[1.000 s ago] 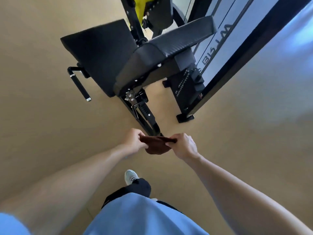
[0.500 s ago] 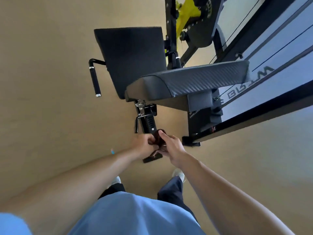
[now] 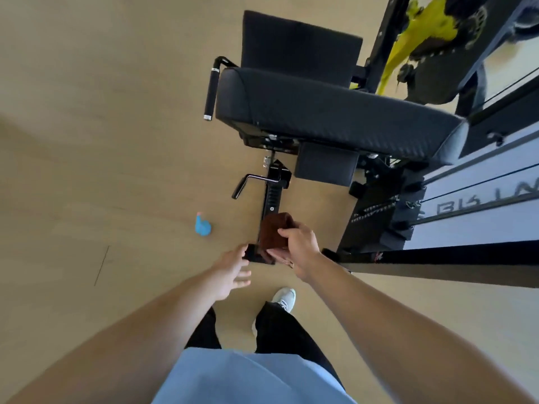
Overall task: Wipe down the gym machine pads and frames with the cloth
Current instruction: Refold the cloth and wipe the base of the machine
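Right hand (image 3: 297, 246), centre of frame, is clamped on the folded brown cloth (image 3: 272, 231), thumb below and fingers over the top edge. The cloth is pressed against the black upright post (image 3: 272, 199) of the seat frame, just above its floor plate (image 3: 258, 255). Left hand (image 3: 230, 275), lower and to the left, is spread open and holds nothing; its fingertips lie at the left edge of the floor plate, though contact cannot be confirmed owing to blur.

Change from half a second ago: both hands were then bunched together on the cloth at the post; the left has since let go and drawn back, leaving the right alone on the cloth. The view has also shifted, so the seat pad (image 3: 335, 112) now spans the upper centre and a small blue object (image 3: 202, 227) on the floor has come into fuller sight.

Edges and room: the adjustment lever (image 3: 253, 182) projects leftward from the post above the cloth. The black base rail (image 3: 437, 260) runs rightward, just beside the right wrist. The seat pad overhangs the post from above. The tan floor (image 3: 102, 170) lies open across the whole left side. One white shoe (image 3: 283, 297) stands below the hands.
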Available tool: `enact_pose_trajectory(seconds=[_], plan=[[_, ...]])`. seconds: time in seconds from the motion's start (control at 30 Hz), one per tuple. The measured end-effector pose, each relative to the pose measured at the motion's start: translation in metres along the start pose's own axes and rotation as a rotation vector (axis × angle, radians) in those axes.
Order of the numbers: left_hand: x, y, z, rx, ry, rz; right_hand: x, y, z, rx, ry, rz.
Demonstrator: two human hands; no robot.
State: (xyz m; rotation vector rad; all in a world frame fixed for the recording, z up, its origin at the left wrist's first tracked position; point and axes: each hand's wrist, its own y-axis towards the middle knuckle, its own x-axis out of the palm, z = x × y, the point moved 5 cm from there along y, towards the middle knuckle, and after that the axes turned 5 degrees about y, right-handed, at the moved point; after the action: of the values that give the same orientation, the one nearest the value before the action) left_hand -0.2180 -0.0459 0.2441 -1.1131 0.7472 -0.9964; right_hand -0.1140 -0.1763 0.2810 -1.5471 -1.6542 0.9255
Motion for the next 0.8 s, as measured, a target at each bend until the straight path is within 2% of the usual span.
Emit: enact_pose_trajectory(seconds=[0.07, 0.17, 0.23, 0.33, 0.43, 0.53, 0.6, 0.67, 0.8], plan=[[-0.01, 0.004, -0.005, 0.057, 0.026, 0.086, 0.005, -0.008, 0.003, -0.003, -0.009, -0.068], [-0.037, 0.002, 0.009, 0.3, 0.099, 0.141, 0.021, -0.021, 0.014, 0.006, -0.006, -0.183], [-0.054, -0.009, 0.023, 0.382, 0.186, 0.075, 0.032, -0.027, 0.02, 0.047, 0.046, -0.252], [-0.082, -0.006, 0.029, 0.369, 0.351, -0.172, 0.045, -0.021, 0.025, 0.033, 0.162, -0.304], [-0.12, 0.024, 0.017, 0.3, 0.396, -0.408, 0.051, 0.006, 0.037, -0.025, 0.274, -0.215], [-0.142, 0.058, 0.006, 0.223, 0.589, -0.489, 0.05, 0.038, 0.058, -0.062, 0.246, -0.139], [-0.152, 0.079, -0.001, 0.155, 0.724, -0.463, 0.043, 0.055, 0.069, -0.091, 0.174, -0.098], [-0.156, 0.104, -0.007, 0.077, 0.759, -0.41, 0.028, 0.078, 0.081, -0.102, 0.117, -0.034], [-0.133, 0.163, -0.007, 0.182, 0.84, -0.293, -0.018, 0.137, 0.106, -0.101, 0.033, 0.066]])
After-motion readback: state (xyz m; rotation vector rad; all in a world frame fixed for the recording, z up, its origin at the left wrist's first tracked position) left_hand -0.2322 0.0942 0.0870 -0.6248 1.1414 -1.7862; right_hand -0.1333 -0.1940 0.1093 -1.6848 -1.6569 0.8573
